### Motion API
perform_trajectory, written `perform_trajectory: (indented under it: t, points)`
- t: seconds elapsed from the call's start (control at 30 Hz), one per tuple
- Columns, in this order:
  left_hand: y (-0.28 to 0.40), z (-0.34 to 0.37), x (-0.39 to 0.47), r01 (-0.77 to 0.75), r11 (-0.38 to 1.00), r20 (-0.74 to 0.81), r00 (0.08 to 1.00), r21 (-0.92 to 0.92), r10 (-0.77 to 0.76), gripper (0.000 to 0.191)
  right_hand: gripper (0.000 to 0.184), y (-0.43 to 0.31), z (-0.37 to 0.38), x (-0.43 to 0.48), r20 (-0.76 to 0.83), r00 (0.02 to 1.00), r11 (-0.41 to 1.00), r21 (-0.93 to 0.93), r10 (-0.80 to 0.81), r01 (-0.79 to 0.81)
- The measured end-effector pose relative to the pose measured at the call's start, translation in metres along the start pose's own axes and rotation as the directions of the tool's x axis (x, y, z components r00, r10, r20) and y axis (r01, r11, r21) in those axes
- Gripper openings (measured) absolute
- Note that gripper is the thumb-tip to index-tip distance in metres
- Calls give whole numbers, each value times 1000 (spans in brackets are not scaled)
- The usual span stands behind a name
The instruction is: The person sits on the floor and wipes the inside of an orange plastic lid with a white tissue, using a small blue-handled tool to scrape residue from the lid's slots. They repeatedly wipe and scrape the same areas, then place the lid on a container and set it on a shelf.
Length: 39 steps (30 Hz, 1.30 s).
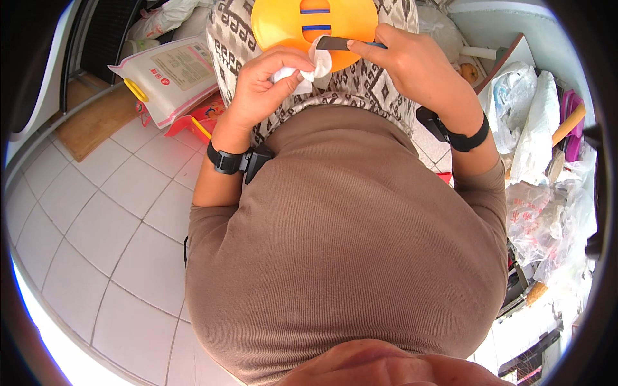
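My left hand (270,79) pinches a crumpled white tissue (304,83) between thumb and fingers. Part of a white piece (320,62), seemingly the same tissue, curls up against the tip of a dark flat blade (333,43). My right hand (410,60) grips this knife-like tool by its blue handle (376,45), the index finger stretched along it. Beneath both hands, a round yellow-orange plastic piece (275,24) rests on my patterned trousers (231,43). Two blue-edged slots (316,28) cross its middle, and its top is cut off by the picture's edge.
To the left, a white printed package (178,67) with a yellow handle lies near a red bag (207,113) and a wooden board (96,120) on the tiled floor (135,251). Plastic bags (531,217) and a purple plastic item (572,120) crowd the right side.
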<state>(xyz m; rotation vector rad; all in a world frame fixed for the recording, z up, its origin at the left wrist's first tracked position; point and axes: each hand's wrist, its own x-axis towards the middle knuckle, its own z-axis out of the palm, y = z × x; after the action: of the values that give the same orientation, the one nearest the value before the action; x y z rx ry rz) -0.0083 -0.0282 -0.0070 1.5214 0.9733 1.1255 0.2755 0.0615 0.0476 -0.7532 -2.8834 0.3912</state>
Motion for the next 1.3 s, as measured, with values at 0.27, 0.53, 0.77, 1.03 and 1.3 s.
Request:
perform_trajectory:
  t: [0.27, 0.53, 0.77, 1.03, 1.3]
  points:
    - [3, 2, 0, 19, 999, 132, 991, -49, -12, 21, 48, -15, -10, -25, -34, 994, 980, 175, 100, -93]
    - [7, -8, -4, 56, 992, 28, 998, -111, -54, 24, 44, -17, 9, -26, -107, 973, 899, 414, 204, -142]
    - [10, -6, 6, -107, 957, -91, 987, 269, 136, 27, 41, -13, 18, -10, -214, 948, 921, 361, 236, -148]
    - [11, -4, 11, -183, 890, -37, 975, 417, 217, 25, 44, 0, 6, 4, -38, 986, 964, 221, 163, -151]
    - [10, -7, 7, -165, 889, -57, 976, 428, 208, 25, 39, 7, -31, 23, 56, 995, 985, 146, 83, -90]
